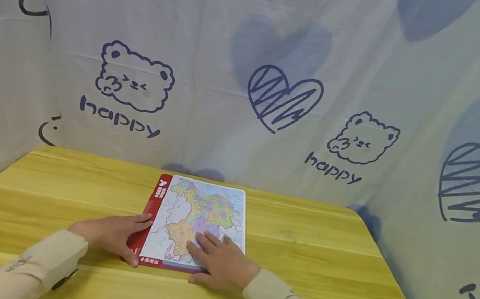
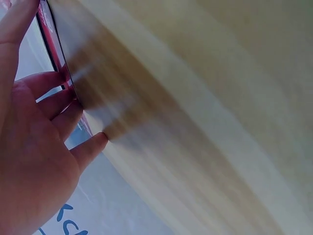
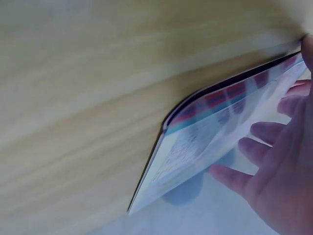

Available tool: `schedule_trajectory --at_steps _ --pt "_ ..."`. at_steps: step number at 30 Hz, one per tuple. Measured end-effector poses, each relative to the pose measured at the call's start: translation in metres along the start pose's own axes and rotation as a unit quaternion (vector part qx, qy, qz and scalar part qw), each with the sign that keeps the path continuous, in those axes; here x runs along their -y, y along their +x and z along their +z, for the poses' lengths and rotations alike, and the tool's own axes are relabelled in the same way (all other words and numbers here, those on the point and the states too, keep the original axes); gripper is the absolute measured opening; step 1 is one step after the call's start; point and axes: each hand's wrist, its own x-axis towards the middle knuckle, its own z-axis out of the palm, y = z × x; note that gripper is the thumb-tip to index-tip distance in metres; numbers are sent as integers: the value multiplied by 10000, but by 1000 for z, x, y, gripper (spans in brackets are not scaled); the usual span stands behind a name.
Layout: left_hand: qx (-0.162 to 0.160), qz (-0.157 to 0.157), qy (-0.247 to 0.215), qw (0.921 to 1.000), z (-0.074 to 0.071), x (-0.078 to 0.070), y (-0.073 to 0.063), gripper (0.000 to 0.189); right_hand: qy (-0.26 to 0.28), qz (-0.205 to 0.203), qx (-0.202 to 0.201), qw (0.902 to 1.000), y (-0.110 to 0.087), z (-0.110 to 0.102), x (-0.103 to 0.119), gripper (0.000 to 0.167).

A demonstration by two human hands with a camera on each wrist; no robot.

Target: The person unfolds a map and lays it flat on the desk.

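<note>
A flat, glossy map board [image 1: 215,214] with a red band along its left side lies on the wooden table. At that red side is my left hand [image 1: 114,231], its thumb by the near left corner and its fingers at the edge. The left wrist view shows the left hand [image 2: 41,127] with its fingertips against the board's thin edge [image 2: 59,54]. My right hand [image 1: 225,263] is spread over the board's near right part, thumb near the front edge. In the right wrist view, the fingers of the right hand [image 3: 279,171] extend over the shiny board [image 3: 195,142], which mirrors them.
The yellow wood-grain table [image 1: 311,267] extends on both sides of the board. Pale cloth [image 1: 205,128] printed with hearts, bears and the word "happy" hangs behind and at both sides of the table.
</note>
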Motion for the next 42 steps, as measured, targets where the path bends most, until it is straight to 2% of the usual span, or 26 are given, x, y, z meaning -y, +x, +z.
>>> schedule_trajectory --at_steps 4,10,15,22,25,30,32,36,42 --pt "-25 -94 -110 9999 2 1 -1 103 -227 -120 -237 9994 3 5 -4 71" --pt "-9 -176 -119 9998 2 -1 -1 103 -782 -526 -607 9937 7 13 -9 65" --pt "9 -144 29 9999 2 0 2 101 -740 -614 -684 9930 6 14 -10 61" --pt "-13 -117 -48 9999 1 1 1 102 -723 -655 -647 9931 6 11 -11 58" --pt "-8 -163 -79 9998 1 1 0 104 -1251 -969 -915 9831 7 10 -9 52" --pt "-35 -144 -108 9998 0 1 -2 104 -2342 -1545 -1594 9465 5 6 -3 33" --pt "-46 -139 -106 9998 0 0 -2 103 -2532 -1578 -1715 9389 3 4 0 33" --pt "-58 -185 -42 9998 1 -1 0 102 -2559 -1477 -1826 9377 0 4 2 32" --pt "-70 -295 68 9995 1 -3 4 100 -2403 -1337 -2243 9349 -6 4 4 32"
